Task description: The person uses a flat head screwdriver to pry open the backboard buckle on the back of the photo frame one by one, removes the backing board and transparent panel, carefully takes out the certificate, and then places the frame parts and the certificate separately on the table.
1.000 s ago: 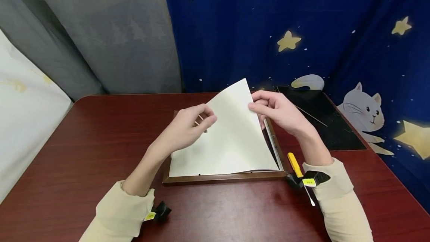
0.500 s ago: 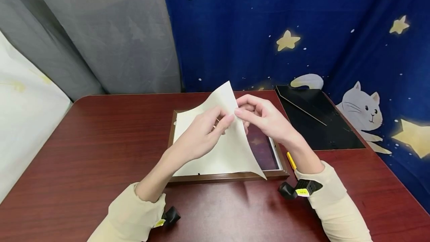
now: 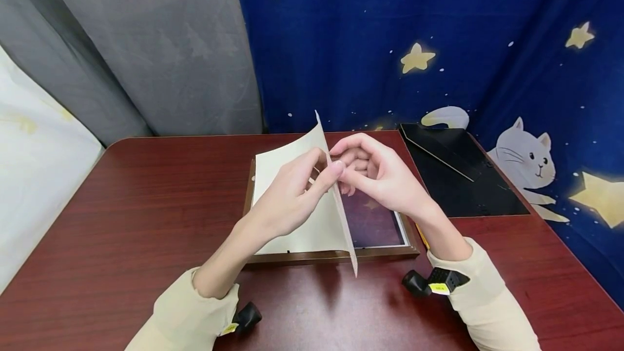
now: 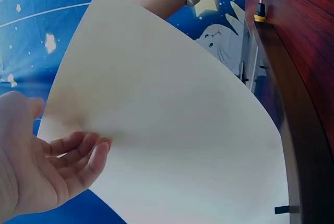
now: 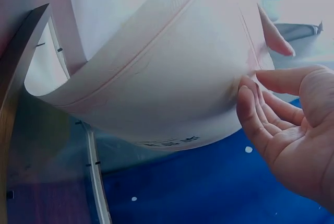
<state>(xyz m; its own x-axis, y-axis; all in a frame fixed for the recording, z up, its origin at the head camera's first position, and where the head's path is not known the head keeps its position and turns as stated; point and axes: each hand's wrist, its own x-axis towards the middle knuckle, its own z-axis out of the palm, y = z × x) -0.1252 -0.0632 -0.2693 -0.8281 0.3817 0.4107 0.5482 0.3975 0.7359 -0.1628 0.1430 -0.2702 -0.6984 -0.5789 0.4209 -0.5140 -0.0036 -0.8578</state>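
Observation:
A cream sheet of paper (image 3: 292, 177) lies over the left part of a brown picture frame (image 3: 380, 255). Its right side is bent up into a near-vertical edge. My right hand (image 3: 385, 175) pinches that raised edge between thumb and fingers, clearest in the right wrist view. My left hand (image 3: 292, 194) is against the paper's left face, its loosely bent fingers (image 4: 94, 151) touching the sheet and its thumb near the edge. Faint print shows on the paper's underside (image 5: 172, 78). The frame's dark, glossy inside (image 3: 372, 221) is uncovered on the right.
A black board (image 3: 468, 177) with a slanting strip lies at the table's back right. A screwdriver, its yellow handle (image 3: 422, 237) mostly hidden by my right arm, is right of the frame. Curtains (image 3: 341, 42) hang behind the reddish wooden table (image 3: 170, 194).
My right hand has moved left, folding the paper's right edge up and over, which uncovers the frame's right part. My left hand has come right to meet the sheet's edge.

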